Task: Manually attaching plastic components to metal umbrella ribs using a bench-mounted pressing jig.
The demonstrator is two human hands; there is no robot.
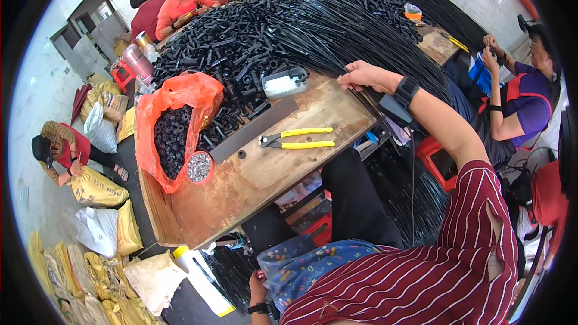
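My right hand (368,76) reaches over the table's right side, its fingers pinched at the ends of the thin black rods (337,36). It appears to grip a rod, though the fingers partly cover it. Low beside my lap is my left hand (257,286), its fingers curled next to the blue patterned apron (301,271); what they hold, if anything, is hidden. On the wooden table (241,186) lie yellow-handled pliers (298,138) and a dark flat bar (256,129). A clear plastic container (285,86) stands beyond the bar.
Black tubular parts (229,48) form a large heap. An orange bag (201,93) of black rings and a tub of small metal pieces (199,167) stand at left. Several people work around; one (518,96) sits at right. Sacks (99,189) line the left floor.
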